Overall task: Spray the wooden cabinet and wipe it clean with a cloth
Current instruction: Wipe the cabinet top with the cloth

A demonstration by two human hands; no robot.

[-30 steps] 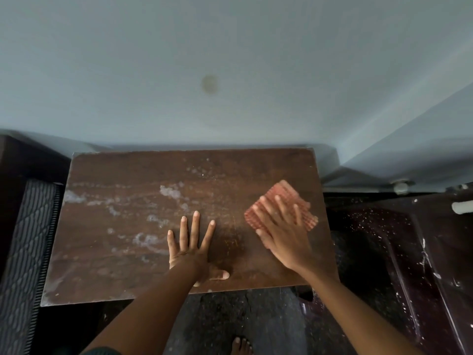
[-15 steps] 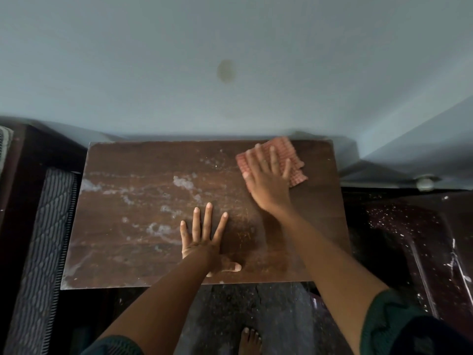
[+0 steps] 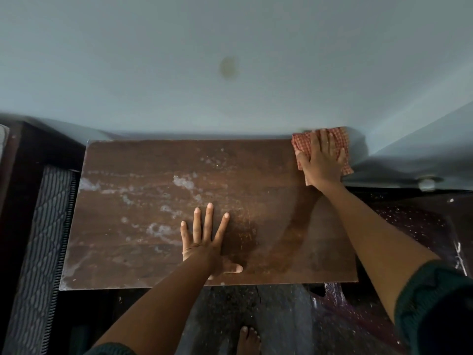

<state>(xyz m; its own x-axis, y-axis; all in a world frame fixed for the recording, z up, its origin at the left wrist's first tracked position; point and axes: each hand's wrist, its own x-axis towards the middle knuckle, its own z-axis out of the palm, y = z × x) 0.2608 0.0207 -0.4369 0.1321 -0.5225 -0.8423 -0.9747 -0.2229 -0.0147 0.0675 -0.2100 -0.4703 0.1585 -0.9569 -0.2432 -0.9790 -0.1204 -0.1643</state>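
Observation:
The wooden cabinet [image 3: 143, 160] shows its brown top from above, standing against a pale wall. White foamy spray streaks [image 3: 183, 182] lie over its left and middle parts; the right part looks darker and smeared. My right hand [image 3: 321, 161] presses a red checked cloth [image 3: 302, 142] flat onto the far right corner of the top, at the wall. My left hand [image 3: 204, 239] lies flat with fingers spread near the front edge, holding nothing. No spray bottle is in view.
A dark quilted mattress edge [image 3: 41, 247] and dark wooden frame [image 3: 20, 175] stand to the left of the cabinet. A dark speckled plastic piece [image 3: 422, 221] sits to the right. My bare foot [image 3: 247, 340] is on the dark floor below the front edge.
My right hand has slid the cloth from the right middle of the top up to the far right corner. My left hand has stayed planted near the front edge.

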